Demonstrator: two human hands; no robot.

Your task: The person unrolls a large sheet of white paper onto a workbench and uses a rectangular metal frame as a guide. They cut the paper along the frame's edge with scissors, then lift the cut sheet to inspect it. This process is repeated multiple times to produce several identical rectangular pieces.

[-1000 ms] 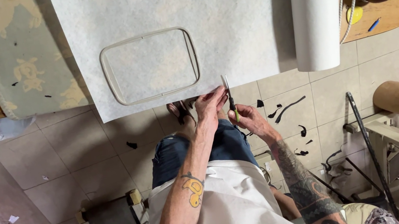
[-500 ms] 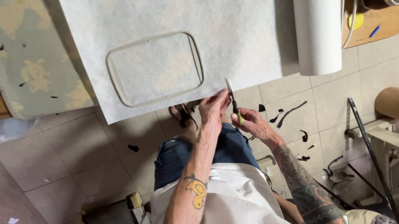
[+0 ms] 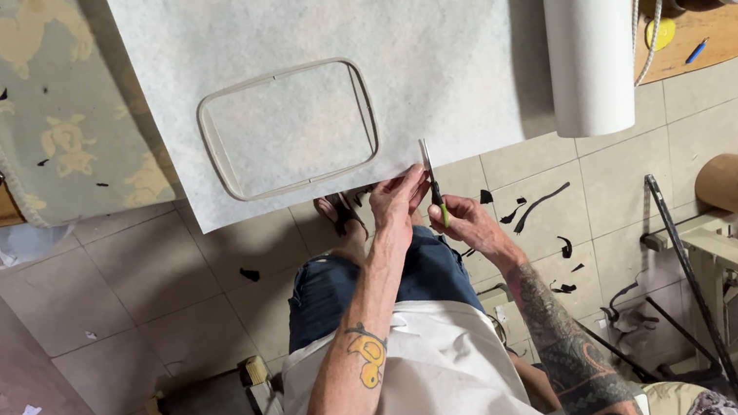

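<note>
right hand [image 3: 470,221] gripping small green-handled scissors [image 3: 432,183], blades up into the white sheet's [image 3: 311,29] edge, left hand [image 3: 397,198] just beside pinching that edge, plastic hoop frame [image 3: 290,129] lying above the left hand

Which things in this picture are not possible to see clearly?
Head view:
- Scissors: handles hidden inside the right hand.
- Left hand: fingertips hidden under the white sheet edge.
- White roll: top cut off by frame.
- Black scraps on the floor: too small to identify.
</note>
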